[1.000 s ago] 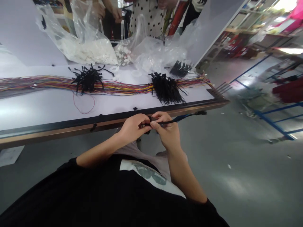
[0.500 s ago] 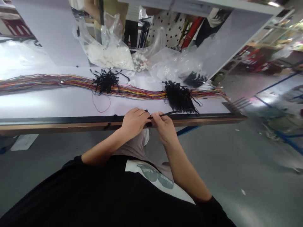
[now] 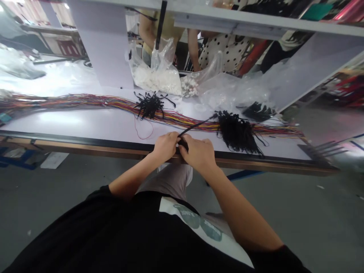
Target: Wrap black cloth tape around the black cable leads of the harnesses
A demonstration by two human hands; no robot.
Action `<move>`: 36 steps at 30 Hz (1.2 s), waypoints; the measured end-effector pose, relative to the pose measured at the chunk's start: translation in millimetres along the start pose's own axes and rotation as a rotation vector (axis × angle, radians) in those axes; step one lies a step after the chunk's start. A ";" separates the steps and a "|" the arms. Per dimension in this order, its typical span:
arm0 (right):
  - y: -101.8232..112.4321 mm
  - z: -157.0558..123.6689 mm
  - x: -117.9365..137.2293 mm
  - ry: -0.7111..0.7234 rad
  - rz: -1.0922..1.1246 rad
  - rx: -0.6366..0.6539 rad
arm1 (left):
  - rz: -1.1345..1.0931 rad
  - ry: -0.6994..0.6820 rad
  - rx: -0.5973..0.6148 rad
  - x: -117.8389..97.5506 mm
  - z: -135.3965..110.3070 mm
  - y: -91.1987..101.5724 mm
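At the table's front edge, my left hand (image 3: 166,146) pinches a thin black cable (image 3: 195,127) between its fingertips. My right hand (image 3: 201,152) meets it there, fingers curled over the cable's near end, with the thumb below. Something dark shows between the two hands, its shape mostly hidden by the fingers. From the hands, the cable's free end slants up and right toward a thick pile of short black cables (image 3: 237,132). A smaller black cable pile (image 3: 150,105) lies farther left. Both piles rest on a long bundle of coloured wires (image 3: 182,120).
Behind the wires stand clear plastic bags, one with white small parts (image 3: 155,77) and another with mixed white pieces (image 3: 190,86). A shelf board (image 3: 256,19) crosses above. Beyond the opening are other people, one in a polka-dot garment (image 3: 217,49). A dark rim (image 3: 85,139) edges the table.
The view has shifted, so the table sits further right and lower. The cable's free end now points up and right instead of nearly flat, and my right hand has closed over its near end.
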State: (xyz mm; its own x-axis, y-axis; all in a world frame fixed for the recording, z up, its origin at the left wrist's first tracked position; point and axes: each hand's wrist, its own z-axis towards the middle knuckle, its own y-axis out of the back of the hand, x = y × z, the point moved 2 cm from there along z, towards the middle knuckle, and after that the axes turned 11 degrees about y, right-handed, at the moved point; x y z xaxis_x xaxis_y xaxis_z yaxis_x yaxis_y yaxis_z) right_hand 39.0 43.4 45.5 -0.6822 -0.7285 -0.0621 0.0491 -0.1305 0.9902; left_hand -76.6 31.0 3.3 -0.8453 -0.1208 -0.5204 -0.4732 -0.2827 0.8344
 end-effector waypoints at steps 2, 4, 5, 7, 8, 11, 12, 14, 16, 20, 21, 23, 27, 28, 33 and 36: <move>0.5 3.6 0.2 0.046 -0.093 0.006 | -0.144 0.042 0.028 4.9 0.8 -1.8; -0.4 6.3 -2.2 0.097 -0.136 0.017 | -0.331 0.098 0.095 8.8 -0.4 -2.3; -1.0 7.2 -3.8 0.118 -0.142 0.029 | -0.426 0.118 0.140 10.0 -1.6 -2.2; -1.9 8.3 -6.7 0.149 -0.145 0.065 | -0.587 0.133 0.232 10.7 -4.4 -1.2; -2.0 8.5 -7.7 0.160 -0.144 0.085 | -0.650 0.133 0.279 10.6 -5.7 -0.9; -1.6 7.6 -8.3 0.188 -0.145 0.128 | -0.754 0.165 0.387 10.7 -7.9 -1.5; -1.5 7.1 -7.9 0.197 -0.148 0.133 | -0.735 0.171 0.393 10.8 -8.1 -2.0; -1.8 5.9 -6.9 0.217 -0.157 0.136 | -0.574 0.156 0.360 10.5 -8.1 -2.6; -3.3 4.9 -6.3 0.245 -0.163 0.139 | -0.314 0.118 0.326 8.8 -8.0 -3.1; -8.3 3.7 -9.2 0.281 -0.172 0.121 | 0.076 0.057 0.281 4.6 -5.5 -0.8; -9.4 3.6 -10.6 0.279 -0.175 0.115 | 0.113 0.046 0.267 3.9 -4.3 0.8; -10.5 3.4 -13.4 0.266 -0.177 0.097 | 0.092 0.021 0.277 2.8 -1.7 4.2; -9.6 2.7 -17.2 0.239 -0.151 0.094 | -0.146 -0.006 0.423 0.9 0.6 8.4; -9.5 2.3 -17.7 0.239 -0.140 0.112 | -0.189 0.007 0.465 0.7 0.6 8.5; -12.8 -1.0 -18.5 0.244 -0.079 0.212 | -0.235 0.082 0.642 0.4 0.2 3.3; -16.0 -1.6 -19.1 0.181 -0.020 0.186 | -0.196 0.075 0.669 -1.3 2.1 0.1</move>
State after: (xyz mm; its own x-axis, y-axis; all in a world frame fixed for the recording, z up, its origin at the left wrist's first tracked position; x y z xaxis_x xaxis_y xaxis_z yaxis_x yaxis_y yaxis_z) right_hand 52.4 58.4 30.7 -0.5393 -0.8377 -0.0868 -0.1095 -0.0324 0.9935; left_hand -76.0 33.1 4.4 -0.7210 -0.1999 -0.6635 -0.6864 0.3376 0.6442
